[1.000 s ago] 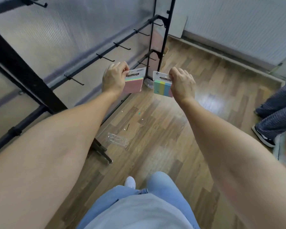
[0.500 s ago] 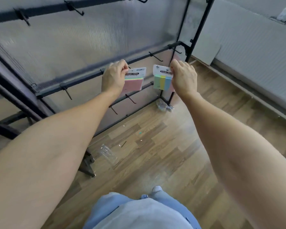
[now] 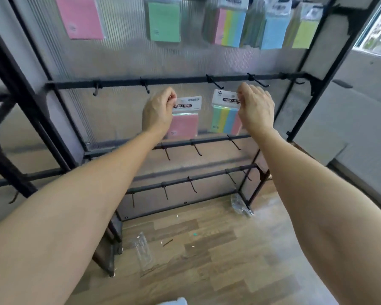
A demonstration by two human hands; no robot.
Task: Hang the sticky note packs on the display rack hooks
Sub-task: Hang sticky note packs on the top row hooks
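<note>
The top edge cuts off the upper row of hanging coloured note packs (image 3: 164,23). The left hand (image 3: 157,113) hides the left side of the pink sticky note pack (image 3: 185,123); the right hand (image 3: 256,108) hides the right side of the striped pastel sticky note pack (image 3: 223,118). Their headers' fine print is illegible.

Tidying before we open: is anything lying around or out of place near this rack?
Yes. A clear plastic wrapper lies on the wood floor by the rack's near foot, a crumpled wrapper sits at its far corner, and small scraps lie between them.

Pink pack (image 3: 185,123) and striped pack (image 3: 224,119), upright below hooked rail (image 3: 176,80)
</note>
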